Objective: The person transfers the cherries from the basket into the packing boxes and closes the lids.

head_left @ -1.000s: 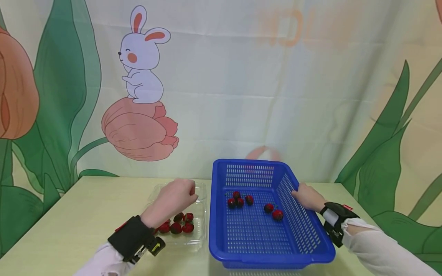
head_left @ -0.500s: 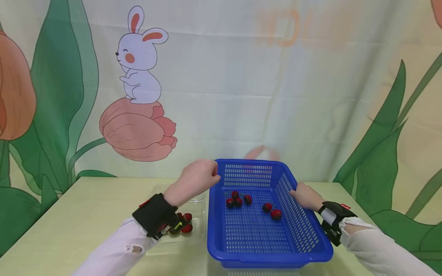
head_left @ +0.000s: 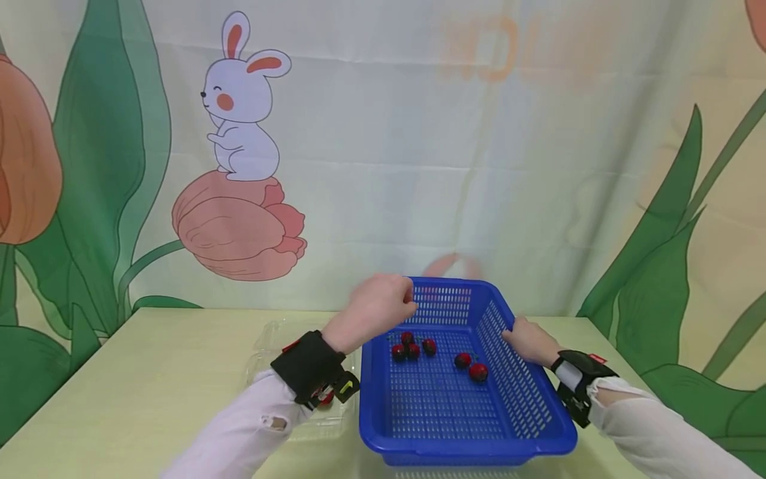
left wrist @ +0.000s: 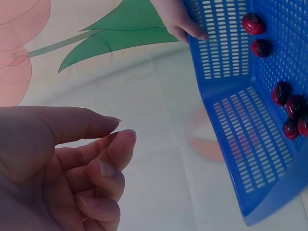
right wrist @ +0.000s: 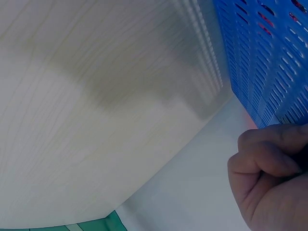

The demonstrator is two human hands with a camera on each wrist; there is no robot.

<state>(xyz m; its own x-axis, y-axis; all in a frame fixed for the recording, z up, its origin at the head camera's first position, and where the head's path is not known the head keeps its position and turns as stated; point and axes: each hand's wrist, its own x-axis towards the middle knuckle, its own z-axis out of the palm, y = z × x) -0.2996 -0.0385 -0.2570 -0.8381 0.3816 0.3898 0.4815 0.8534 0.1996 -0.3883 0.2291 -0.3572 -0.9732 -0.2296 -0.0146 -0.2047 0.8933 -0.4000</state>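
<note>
My left hand point(head_left: 380, 303) is above the left rim of a blue perforated basket point(head_left: 467, 451). Its fingers are curled with the thumb near the index fingertip, and the left wrist view shows nothing between them. At the opposite side, my right hand point(head_left: 532, 340) grips the basket's right rim; the right wrist view shows its fingers point(right wrist: 262, 159) curled against the wall. Several dark red cherries lie on the basket floor, among them one cherry point(head_left: 478, 372) at the right and another cherry point(head_left: 429, 346) in the left group.
Left of the basket stands a clear plastic box point(head_left: 257, 362), partly hidden by my left forearm, with a red cherry point(head_left: 326, 399) showing. A printed curtain point(head_left: 371, 133) hangs behind the pale table point(head_left: 149, 386).
My left hand has moved right, from over the clear box to above the basket's left rim. The right hand keeps its grip, and the cherries in the basket stay where they were.
</note>
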